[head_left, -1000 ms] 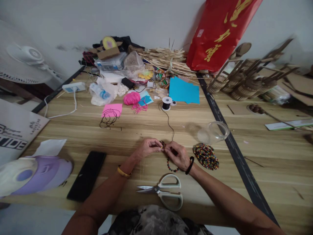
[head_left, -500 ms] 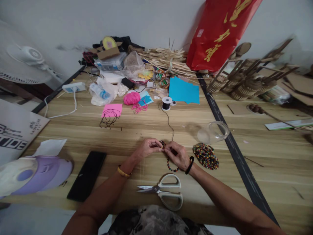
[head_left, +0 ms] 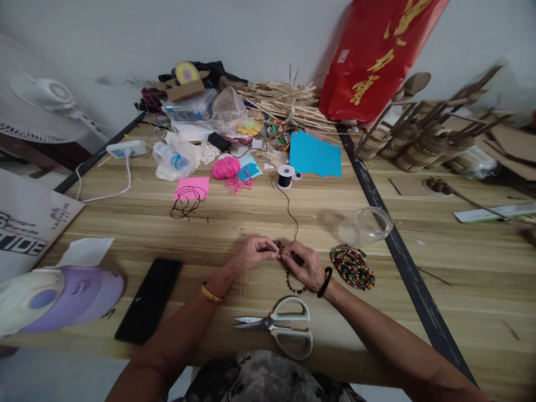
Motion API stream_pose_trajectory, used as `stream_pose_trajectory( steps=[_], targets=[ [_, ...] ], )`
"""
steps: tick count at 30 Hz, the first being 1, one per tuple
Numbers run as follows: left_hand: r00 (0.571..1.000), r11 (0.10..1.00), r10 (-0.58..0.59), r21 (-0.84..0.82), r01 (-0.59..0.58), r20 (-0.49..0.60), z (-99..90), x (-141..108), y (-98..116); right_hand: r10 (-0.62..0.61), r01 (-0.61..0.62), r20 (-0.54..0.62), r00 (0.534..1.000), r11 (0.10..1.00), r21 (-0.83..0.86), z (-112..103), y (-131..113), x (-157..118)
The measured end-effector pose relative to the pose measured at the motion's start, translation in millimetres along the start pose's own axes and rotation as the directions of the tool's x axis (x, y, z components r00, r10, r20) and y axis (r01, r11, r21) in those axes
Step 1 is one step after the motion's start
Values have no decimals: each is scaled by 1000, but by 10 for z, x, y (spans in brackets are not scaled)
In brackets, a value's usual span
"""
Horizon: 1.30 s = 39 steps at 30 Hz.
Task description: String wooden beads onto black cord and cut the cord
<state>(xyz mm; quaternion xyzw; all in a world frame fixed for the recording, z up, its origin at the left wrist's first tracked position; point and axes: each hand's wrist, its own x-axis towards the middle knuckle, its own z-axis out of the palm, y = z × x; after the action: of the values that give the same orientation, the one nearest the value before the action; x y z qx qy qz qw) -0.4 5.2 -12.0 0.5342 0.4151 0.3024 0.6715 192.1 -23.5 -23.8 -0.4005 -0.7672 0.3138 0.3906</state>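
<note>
White-handled scissors (head_left: pixel 268 322) nearby, clear container (head_left: pixel 355 231) beside coiled beads (head_left: pixel 352 268), left hand (head_left: pixel 252 252) and right hand (head_left: pixel 307 264) pinching beaded strand (head_left: pixel 297 291)

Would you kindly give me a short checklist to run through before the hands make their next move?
1. Left hand pinching the beaded strand: ok.
2. Right hand at the same strand: ok.
3. Black cord joined to the strand: cannot tell; it disappears at the right hand.
4. Scissors apart from both hands: ok.
5. Bead pile apart from the right hand: ok.
6. Table free of scraps: not ok.
</note>
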Motion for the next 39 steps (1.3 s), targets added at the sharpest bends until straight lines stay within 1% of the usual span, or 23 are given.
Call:
stream_pose_trajectory(
  steps=[10, 26, 39],
  targets=[
    [1000, 1000, 4, -19, -4, -5, -9, 2, -3, -7, 7, -16, 1000, 1000, 8, -5, 2, -2],
    [1000, 1000, -5, -16, 5, 5, -12, 7, -36, 10, -10, 5, 1000, 1000, 20, -10, -8, 8],
    [1000, 997, 2, 79, -3, 5, 3, -8, 8, 5, -5, 16, 1000, 1000, 22, -6, -7, 3]
  ],
)
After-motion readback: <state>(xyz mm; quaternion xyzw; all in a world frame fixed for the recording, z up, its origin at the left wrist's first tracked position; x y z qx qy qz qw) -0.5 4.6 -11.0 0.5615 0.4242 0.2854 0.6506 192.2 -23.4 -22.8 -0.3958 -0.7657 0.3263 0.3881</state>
